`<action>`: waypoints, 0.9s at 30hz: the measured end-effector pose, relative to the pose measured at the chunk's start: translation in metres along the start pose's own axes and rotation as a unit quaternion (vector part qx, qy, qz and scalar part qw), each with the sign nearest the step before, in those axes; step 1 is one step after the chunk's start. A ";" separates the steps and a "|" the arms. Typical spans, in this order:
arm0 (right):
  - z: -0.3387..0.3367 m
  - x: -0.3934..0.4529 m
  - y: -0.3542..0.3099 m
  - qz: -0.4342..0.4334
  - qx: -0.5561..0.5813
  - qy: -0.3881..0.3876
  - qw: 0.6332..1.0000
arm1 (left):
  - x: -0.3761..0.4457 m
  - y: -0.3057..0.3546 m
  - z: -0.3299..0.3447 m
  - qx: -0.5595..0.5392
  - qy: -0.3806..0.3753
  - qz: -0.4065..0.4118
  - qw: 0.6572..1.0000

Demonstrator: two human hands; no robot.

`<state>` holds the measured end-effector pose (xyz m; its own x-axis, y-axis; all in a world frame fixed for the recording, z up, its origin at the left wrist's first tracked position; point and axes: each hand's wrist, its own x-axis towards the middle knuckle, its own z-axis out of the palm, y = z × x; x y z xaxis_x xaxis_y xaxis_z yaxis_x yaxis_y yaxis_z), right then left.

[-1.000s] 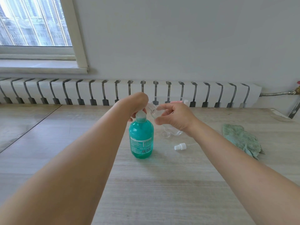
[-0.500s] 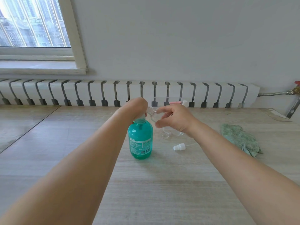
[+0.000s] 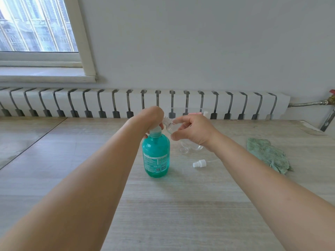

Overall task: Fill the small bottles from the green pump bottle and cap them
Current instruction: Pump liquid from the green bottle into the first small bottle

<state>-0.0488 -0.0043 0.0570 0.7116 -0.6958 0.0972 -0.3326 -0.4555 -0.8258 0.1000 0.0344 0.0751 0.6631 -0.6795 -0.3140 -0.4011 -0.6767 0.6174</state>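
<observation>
The green pump bottle (image 3: 156, 156) stands upright mid-table. My left hand (image 3: 151, 117) rests on its pump head, fingers curled over the top and hiding the nozzle. My right hand (image 3: 194, 131) pinches a small clear bottle (image 3: 169, 125), tilted with its mouth toward the pump. A white spray cap (image 3: 199, 163) with a thin tube lies on the table to the right of the green bottle. Another clear bottle (image 3: 188, 148) lies on the table behind my right wrist, partly hidden.
A green cloth (image 3: 268, 153) lies crumpled on the right of the wooden table (image 3: 181, 205). A clear container (image 3: 186, 111) with something pink stands at the back behind my hands. A white radiator (image 3: 90, 104) runs along the wall.
My left hand has sunk a little on the pump head. My right hand keeps the small bottle at the nozzle, hardly moved.
</observation>
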 end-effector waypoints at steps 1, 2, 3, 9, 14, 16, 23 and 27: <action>0.001 0.000 0.002 0.001 -0.002 -0.002 1.000 | 0.000 0.000 0.003 0.004 0.007 0.000 1.000; 0.001 0.001 0.003 0.001 -0.003 -0.005 1.000 | -0.001 0.001 0.006 0.008 0.012 0.002 1.000; 0.002 0.000 0.004 0.003 -0.005 -0.009 1.000 | -0.002 0.001 0.008 0.002 0.022 0.001 1.000; 0.003 0.000 0.005 0.007 -0.005 -0.010 1.000 | -0.002 0.001 0.006 0.032 0.016 0.019 0.999; 0.001 -0.003 0.001 0.005 0.004 -0.008 1.000 | 0.002 -0.003 -0.001 0.021 -0.005 0.014 1.000; 0.000 -0.004 -0.001 0.004 0.009 -0.007 1.000 | 0.002 -0.002 -0.003 0.022 -0.003 0.013 1.000; 0.001 -0.004 -0.001 0.003 0.004 -0.007 1.000 | -0.002 0.001 0.001 0.007 0.014 0.025 1.000; 0.002 -0.001 0.002 0.005 -0.016 -0.012 1.000 | -0.010 0.003 0.007 0.053 0.035 0.056 0.996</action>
<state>-0.0488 -0.0038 0.0541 0.7225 -0.6872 0.0760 -0.3588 -0.4667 -0.8084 0.0879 0.0377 0.0753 0.6510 -0.7338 -0.1941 -0.5368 -0.6259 0.5658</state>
